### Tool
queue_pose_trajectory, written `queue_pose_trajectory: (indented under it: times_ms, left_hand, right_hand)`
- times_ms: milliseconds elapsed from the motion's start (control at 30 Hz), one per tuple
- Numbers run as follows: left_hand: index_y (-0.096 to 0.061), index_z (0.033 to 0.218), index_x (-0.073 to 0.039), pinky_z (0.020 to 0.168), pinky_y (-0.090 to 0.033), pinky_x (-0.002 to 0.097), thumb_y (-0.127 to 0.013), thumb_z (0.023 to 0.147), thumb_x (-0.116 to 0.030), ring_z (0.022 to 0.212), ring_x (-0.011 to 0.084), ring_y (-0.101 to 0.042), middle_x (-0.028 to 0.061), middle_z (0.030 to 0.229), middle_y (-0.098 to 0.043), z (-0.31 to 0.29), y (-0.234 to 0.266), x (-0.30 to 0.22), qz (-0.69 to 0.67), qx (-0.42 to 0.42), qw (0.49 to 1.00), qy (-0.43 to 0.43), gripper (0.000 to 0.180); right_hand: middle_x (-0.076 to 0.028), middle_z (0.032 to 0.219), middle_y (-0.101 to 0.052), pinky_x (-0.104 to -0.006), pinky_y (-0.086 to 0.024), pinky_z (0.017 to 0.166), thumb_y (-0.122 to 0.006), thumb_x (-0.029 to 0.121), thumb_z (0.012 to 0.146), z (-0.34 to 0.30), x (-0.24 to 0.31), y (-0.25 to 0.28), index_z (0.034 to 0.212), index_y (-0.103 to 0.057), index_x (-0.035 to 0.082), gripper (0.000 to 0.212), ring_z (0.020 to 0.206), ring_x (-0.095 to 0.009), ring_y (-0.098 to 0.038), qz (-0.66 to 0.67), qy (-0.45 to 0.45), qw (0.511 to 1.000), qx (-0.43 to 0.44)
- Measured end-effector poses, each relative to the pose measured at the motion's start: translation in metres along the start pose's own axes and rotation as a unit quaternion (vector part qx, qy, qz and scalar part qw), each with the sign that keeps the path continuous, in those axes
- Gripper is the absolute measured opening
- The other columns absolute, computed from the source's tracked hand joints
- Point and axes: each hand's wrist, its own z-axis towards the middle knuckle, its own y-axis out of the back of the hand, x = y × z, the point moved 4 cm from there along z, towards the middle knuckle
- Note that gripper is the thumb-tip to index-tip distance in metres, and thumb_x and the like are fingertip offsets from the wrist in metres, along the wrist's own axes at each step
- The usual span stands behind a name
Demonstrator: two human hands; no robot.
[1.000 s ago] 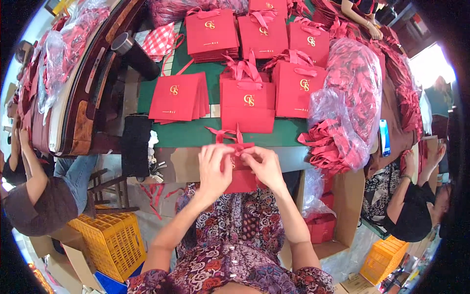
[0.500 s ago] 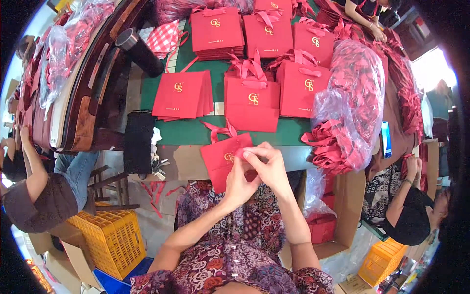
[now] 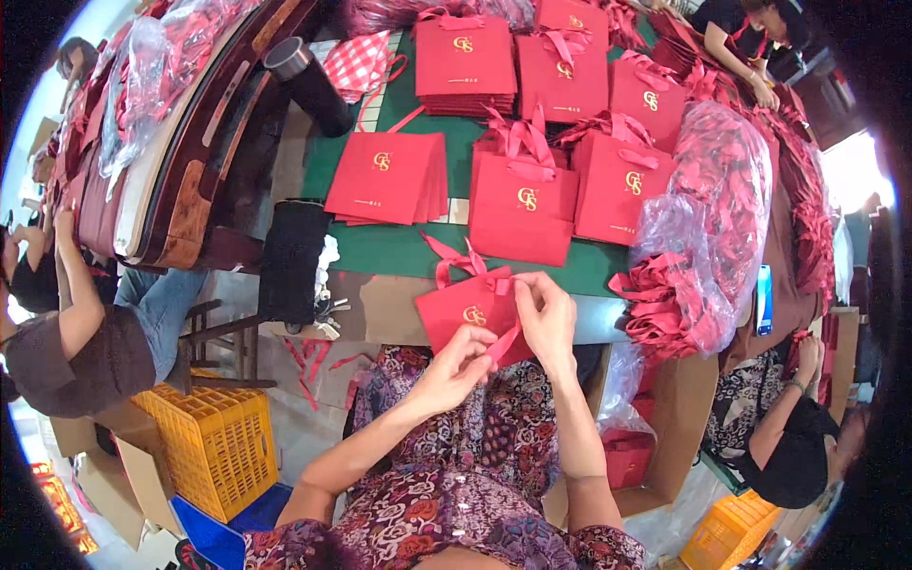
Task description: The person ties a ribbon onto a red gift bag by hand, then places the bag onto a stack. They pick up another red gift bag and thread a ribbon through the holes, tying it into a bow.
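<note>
A small red paper gift bag with gold print lies tilted at the table's near edge, in front of my body. Red ribbon hangs down from its top right part. My left hand pinches that ribbon low, over the bag's lower part. At the bag's upper right corner my right hand is closed, thumb and forefinger pinched on the ribbon by the bag's top edge. A ribbon handle stands up from the bag's far side.
Stacks of red gift bags and a fanned pile stand on the green mat. Right lies a plastic-wrapped ribbon bundle near a phone. A dark tumbler is far left. Yellow crates and co-workers flank me.
My hands have moved apart: the left is lower with the ribbon drawn out, the right at the bag's upper corner. The whole view has shifted, so the table appears farther right.
</note>
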Motion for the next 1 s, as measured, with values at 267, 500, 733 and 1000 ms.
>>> queue_pose_trajectory:
  times_ms: [267, 500, 733, 1000]
  left_hand:
    - [-0.061, 0.1, -0.002, 0.069, -0.054, 0.0261, -0.065, 0.096, -0.009, 0.078, 0.0107, -0.068, 0.0038, 0.086, -0.07, -0.008, 0.035, -0.001, 0.11, -0.073, 0.99, 0.05, 0.009]
    - [-0.061, 0.113, 0.001, 0.075, -0.052, 0.0227, -0.059, 0.096, 0.002, 0.086, 0.0074, -0.064, 0.0045, 0.097, -0.068, 0.006, 0.043, 0.005, 0.034, -0.08, 0.996, 0.013, 0.017]
    - [-0.049, 0.125, -0.003, 0.074, -0.055, 0.0259, -0.062, 0.095, 0.001, 0.083, 0.0099, -0.065, 0.0068, 0.094, -0.065, 0.001, 0.046, -0.003, 0.02, -0.084, 0.996, -0.028, 0.033]
    - [-0.059, 0.119, -0.002, 0.08, -0.057, 0.0314, -0.066, 0.094, -0.008, 0.088, 0.0216, -0.073, 0.0124, 0.101, -0.072, -0.001, 0.056, -0.032, 0.177, -0.166, 0.969, -0.045, 0.027]
  right_hand:
    - [-0.012, 0.088, -0.056, -0.0381, -0.048, 0.064, -0.072, 0.004, 0.088, -0.024, 0.025, 0.012, 0.114, -0.065, 0.002, 0.027, 0.073, -0.025, -0.058, -0.098, 0.159, 0.975, -0.118]
    - [-0.015, 0.113, -0.061, -0.0424, -0.055, 0.085, -0.08, 0.018, 0.082, -0.056, 0.04, -0.022, 0.124, -0.06, 0.008, 0.048, 0.103, -0.035, -0.063, 0.045, 0.222, 0.953, 0.202]
    - [-0.012, 0.102, -0.063, -0.0417, -0.056, 0.079, -0.079, 0.017, 0.082, -0.05, 0.031, -0.024, 0.11, -0.063, 0.006, 0.034, 0.095, -0.033, -0.066, 0.011, 0.25, 0.951, 0.179]
    - [-0.01, 0.086, -0.067, -0.032, -0.052, 0.062, -0.078, 0.005, 0.083, -0.044, 0.016, -0.026, 0.098, -0.07, 0.003, 0.017, 0.071, -0.023, -0.067, 0.005, 0.242, 0.962, 0.123]
